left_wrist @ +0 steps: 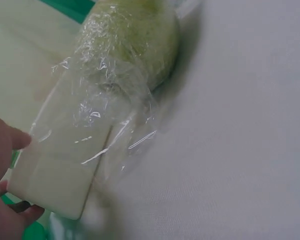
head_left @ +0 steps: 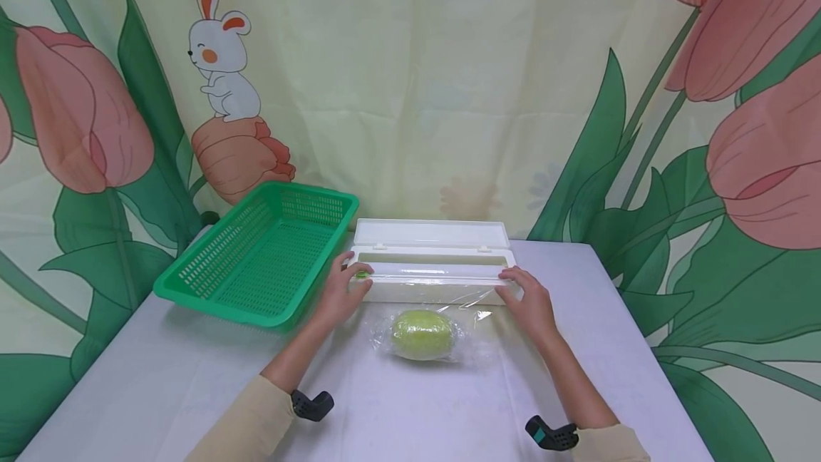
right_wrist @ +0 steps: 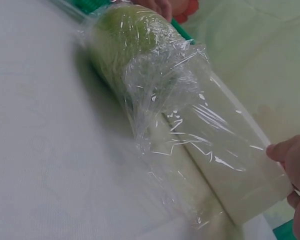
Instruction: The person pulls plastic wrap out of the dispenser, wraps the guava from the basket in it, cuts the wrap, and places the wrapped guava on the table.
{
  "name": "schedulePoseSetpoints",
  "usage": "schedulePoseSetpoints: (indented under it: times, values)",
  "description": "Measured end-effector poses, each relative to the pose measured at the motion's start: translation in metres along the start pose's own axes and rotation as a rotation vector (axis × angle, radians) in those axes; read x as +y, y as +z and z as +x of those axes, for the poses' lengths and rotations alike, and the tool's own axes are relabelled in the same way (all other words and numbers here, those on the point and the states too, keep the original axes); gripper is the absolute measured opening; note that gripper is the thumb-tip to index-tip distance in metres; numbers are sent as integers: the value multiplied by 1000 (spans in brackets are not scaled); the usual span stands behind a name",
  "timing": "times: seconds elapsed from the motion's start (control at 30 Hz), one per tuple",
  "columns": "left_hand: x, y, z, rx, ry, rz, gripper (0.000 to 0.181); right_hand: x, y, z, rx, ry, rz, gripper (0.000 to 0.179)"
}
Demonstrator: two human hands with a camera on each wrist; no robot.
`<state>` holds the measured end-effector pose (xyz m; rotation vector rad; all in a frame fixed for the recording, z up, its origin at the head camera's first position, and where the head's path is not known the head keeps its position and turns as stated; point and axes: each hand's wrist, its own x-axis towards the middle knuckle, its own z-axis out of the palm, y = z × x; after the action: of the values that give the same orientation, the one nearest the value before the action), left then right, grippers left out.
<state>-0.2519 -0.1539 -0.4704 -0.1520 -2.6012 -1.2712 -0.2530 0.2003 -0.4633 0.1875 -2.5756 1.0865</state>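
Note:
A white cling film dispenser (head_left: 432,294) lies across the table with its lid (head_left: 431,234) tipped back. My left hand (head_left: 341,292) grips its left end, close to a small green slider (head_left: 362,274). At the right end my right hand (head_left: 531,305) holds the box between thumb and fingers; the right wrist view shows this hand (right_wrist: 296,175) at the box's corner. In front of the dispenser sits a pale green, rounded fruit or melon (head_left: 422,335), wrapped in clear film. Wrinkled cling film (right_wrist: 210,125) runs from it up to the dispenser.
A green plastic basket (head_left: 221,312) stands on the left, beside my left forearm. White cloth covers the table (head_left: 410,419). Behind it hangs a curtain (head_left: 410,91) printed with tulips and a rabbit. Dark camera mounts (head_left: 312,406) sit at both wrists.

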Motion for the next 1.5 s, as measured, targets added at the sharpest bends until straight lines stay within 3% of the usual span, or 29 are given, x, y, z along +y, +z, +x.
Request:
schedulePoseSetpoints:
  times: [0.07, 0.23, 0.5, 0.7, 0.93, 1.03, 1.2, 1.3, 1.37, 1.5]
  values:
    - [-1, 0, 0, 12, 14, -11, 17, 1, 0, 0, 0, 1, 5, 28]
    - [-5, 1, 0, 124, 52, -55, 22, 4, 1, 2, -17, 16, 10, 29]
    - [-5, 1, 0, 174, -82, -144, 31, 6, -1, 4, -25, 59, 58, 25]
    - [-4, 5, 1, 212, -78, -219, 23, 10, 0, 5, -39, 98, 88, 26]
    - [-1, 7, 4, 168, -69, -288, 9, 11, -1, 4, -33, 96, 82, 25]
    - [-1, 7, 5, 125, -16, -275, 4, 11, 0, 4, -34, 100, 84, 25]
    - [5, 8, 8, -26, 120, -123, 31, 11, 1, 5, -40, 107, 81, 25]
    - [10, 6, 8, -88, 143, -61, 43, 10, 1, 6, -52, 107, 83, 25]
    - [9, 6, 8, -81, 146, -57, 42, 9, -1, 6, -69, 110, 95, 25]
    - [4, 5, 5, 7, 172, -64, 33, 4, -4, 7, -90, 117, 94, 27]
